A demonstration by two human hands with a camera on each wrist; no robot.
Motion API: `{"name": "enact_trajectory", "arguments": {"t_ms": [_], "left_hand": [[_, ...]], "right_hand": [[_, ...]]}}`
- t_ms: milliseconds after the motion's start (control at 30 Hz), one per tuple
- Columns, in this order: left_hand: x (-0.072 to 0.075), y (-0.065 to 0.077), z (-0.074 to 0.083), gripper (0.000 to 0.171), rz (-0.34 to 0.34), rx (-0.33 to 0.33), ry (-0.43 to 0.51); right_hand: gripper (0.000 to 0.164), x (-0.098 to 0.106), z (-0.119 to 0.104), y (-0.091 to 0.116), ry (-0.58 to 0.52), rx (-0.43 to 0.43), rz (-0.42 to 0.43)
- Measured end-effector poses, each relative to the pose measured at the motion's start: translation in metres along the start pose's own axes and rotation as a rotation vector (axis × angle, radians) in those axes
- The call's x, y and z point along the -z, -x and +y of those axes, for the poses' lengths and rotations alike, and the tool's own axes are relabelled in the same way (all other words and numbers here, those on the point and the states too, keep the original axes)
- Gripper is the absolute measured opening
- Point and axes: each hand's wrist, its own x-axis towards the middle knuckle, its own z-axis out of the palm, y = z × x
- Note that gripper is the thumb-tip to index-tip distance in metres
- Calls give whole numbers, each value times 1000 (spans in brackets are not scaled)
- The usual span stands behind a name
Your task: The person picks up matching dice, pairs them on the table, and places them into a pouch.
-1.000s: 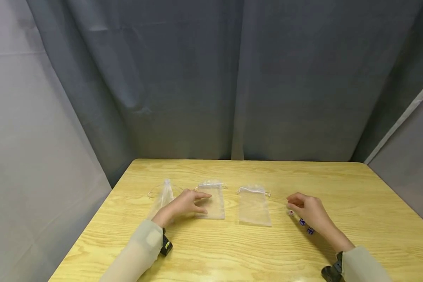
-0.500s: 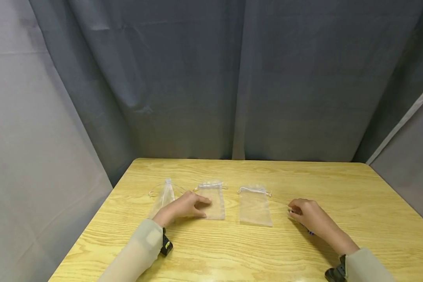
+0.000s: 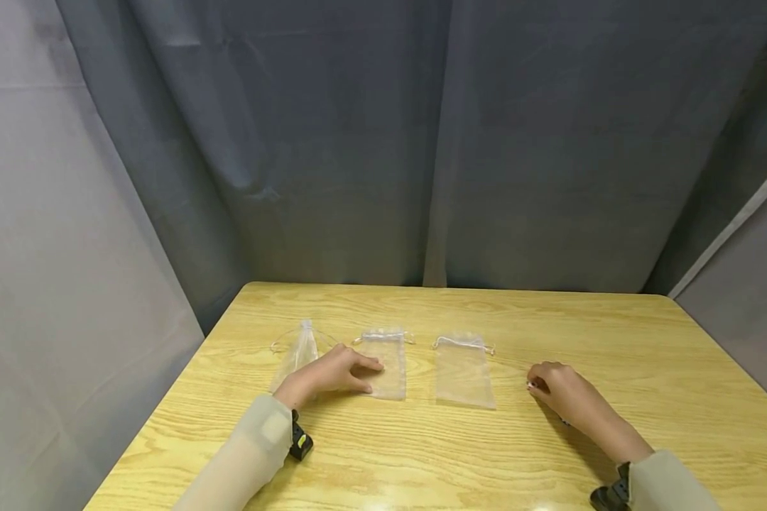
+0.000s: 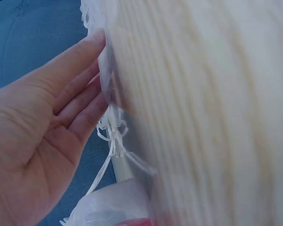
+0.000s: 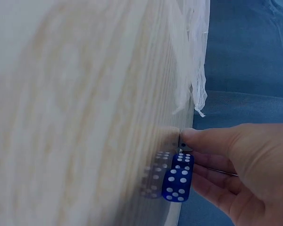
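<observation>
My left hand (image 3: 332, 372) rests with fingers extended on the near part of the middle sheer drawstring pouch (image 3: 393, 372). In the left wrist view its fingertips touch the thin fabric. Under and behind that wrist a gathered drawstring pouch (image 3: 302, 351) stands peaked; something red shows in it in the left wrist view. Over on the right, my right hand (image 3: 569, 397) pinches a small white die (image 5: 184, 145) between thumb and fingers, at the tabletop. Two blue dice (image 5: 176, 185) with white pips sit right beside those fingers, mostly hidden by the hand in the head view.
Another flat sheer pouch (image 3: 463, 376) lies between the two hands, its cord toward the far side. The wooden table (image 3: 390, 454) reaches back to a dark grey curtain (image 3: 332, 142). Pale cloth panels (image 3: 70, 248) hang at the sides.
My right hand has come down over the dice and now pinches the white one; the blue dice have become mostly covered. My left hand's fingers have settled lower onto the middle pouch.
</observation>
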Motion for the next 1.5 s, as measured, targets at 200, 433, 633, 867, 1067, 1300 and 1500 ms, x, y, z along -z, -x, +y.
{"name": "enact_trajectory", "arguments": {"t_ms": [200,433,633,867,1067,1300,1500], "left_hand": [[-3,0,0,46,11,-32,-22],[-3,0,3,46,12,-14,4],[-2,1,3,46,6,2,22],[-3,3,2,45,7,7,28],[-1,1,0,43,11,4,23],[-1,2,-2,42,26,-5,19],[-1,1,0,42,21,-5,28]], "right_hand": [[5,1,0,4,-28,-29,16],[14,6,-1,10,-81,-25,159],[18,7,-4,14,-97,29,384],[23,11,-16,25,-218,24,516],[27,16,-27,38,-325,-1,545],[32,16,-35,42,-352,28,552],[33,13,-40,40,-388,64,560]]}}
